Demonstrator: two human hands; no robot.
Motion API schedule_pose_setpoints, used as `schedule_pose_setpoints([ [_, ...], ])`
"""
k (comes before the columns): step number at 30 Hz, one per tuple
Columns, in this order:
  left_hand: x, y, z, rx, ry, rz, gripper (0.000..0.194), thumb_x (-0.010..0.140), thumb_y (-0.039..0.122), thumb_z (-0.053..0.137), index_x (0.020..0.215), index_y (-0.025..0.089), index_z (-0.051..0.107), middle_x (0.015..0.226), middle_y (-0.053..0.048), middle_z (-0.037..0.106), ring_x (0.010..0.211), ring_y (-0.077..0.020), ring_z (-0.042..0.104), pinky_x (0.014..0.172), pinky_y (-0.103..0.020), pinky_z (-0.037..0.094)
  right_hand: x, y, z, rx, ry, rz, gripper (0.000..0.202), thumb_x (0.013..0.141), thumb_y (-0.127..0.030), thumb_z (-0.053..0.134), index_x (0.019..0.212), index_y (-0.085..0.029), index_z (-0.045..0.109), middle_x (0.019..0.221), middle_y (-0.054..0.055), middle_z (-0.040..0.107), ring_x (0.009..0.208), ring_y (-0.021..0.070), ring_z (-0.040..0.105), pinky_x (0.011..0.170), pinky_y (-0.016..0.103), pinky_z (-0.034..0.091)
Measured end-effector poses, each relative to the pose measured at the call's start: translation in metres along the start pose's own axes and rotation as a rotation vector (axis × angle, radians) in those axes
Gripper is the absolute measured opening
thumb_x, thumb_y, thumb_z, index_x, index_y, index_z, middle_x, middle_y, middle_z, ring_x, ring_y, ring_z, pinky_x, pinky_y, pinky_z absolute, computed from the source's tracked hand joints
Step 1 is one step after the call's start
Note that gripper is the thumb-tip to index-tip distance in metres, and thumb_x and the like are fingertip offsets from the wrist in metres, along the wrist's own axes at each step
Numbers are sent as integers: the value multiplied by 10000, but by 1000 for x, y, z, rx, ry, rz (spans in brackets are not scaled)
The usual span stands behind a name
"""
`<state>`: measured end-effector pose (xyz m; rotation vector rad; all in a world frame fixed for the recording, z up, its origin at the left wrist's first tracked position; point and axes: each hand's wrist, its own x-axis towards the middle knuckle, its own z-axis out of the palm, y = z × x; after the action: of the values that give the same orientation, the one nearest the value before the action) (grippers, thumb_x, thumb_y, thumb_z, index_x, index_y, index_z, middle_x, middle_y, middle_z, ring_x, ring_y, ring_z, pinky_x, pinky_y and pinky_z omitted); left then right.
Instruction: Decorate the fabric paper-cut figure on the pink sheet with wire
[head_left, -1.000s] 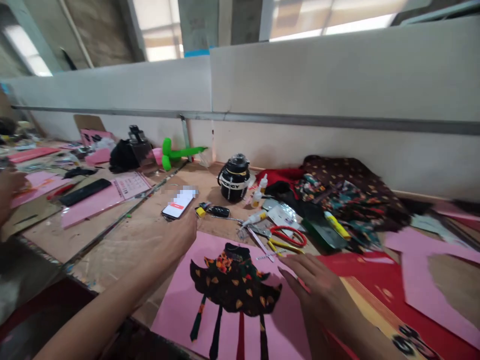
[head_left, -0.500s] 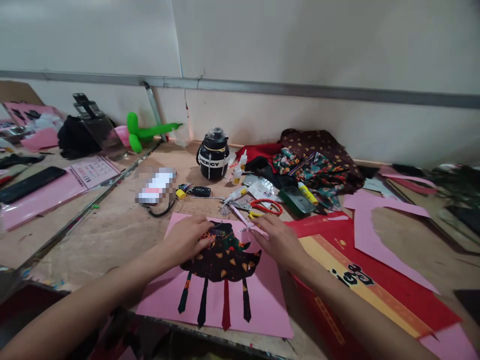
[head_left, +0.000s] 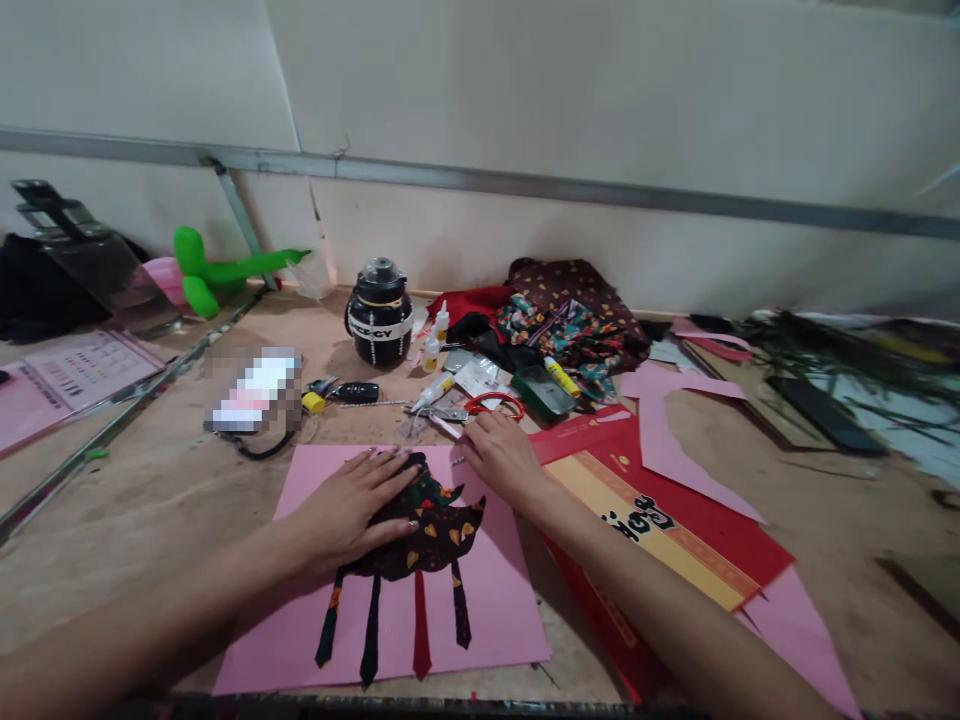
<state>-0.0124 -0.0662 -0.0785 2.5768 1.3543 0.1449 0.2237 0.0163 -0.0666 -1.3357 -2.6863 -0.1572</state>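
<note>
A pink sheet (head_left: 495, 600) lies at the table's front edge, bearing a dark patterned fabric shape (head_left: 442, 535) with several narrow fabric strips (head_left: 421, 625) below it. My left hand (head_left: 356, 510) rests on the left part of the fabric, fingers spread and flat. My right hand (head_left: 499, 455) is past the sheet's upper right corner, beside the red-handled scissors (head_left: 495, 403). Its fingers are curled down, and whatever lies under them is hidden. A thin pale strip (head_left: 448, 428) shows by its fingertips.
Behind the hands are a black jug (head_left: 380, 315), glue bottles (head_left: 431, 352), a key fob (head_left: 358, 392), a green case (head_left: 541, 392) and piled fabric (head_left: 577, 320). A phone (head_left: 259, 388) lies left. Red paper (head_left: 712, 530) and pink offcuts (head_left: 667, 440) lie right.
The view has turned to the right. My left hand has flattened over the fabric with its fingers spread. My right hand has moved away from the sheet, toward the scissors, and its fingers have curled.
</note>
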Motion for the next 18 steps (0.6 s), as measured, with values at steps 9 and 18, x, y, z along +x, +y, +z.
schedule_pose_setpoints([
  [9,49,-36,-11,76,5,-77,651,919,569,279,1444,184,274,1508,-84,269,1398,-226,222,1144,-416,139,-10,22,5,12,44,23,172,911,-157,469,886,-129,637,916,123,634,875,243,545,777,355,389],
  [18,40,-34,-14,108,324,-163,377,929,334,377,1176,176,613,1289,-113,571,1163,-262,534,996,-416,409,-24,48,-9,142,138,67,171,906,-186,491,849,-164,651,878,80,650,852,206,590,772,318,460],
])
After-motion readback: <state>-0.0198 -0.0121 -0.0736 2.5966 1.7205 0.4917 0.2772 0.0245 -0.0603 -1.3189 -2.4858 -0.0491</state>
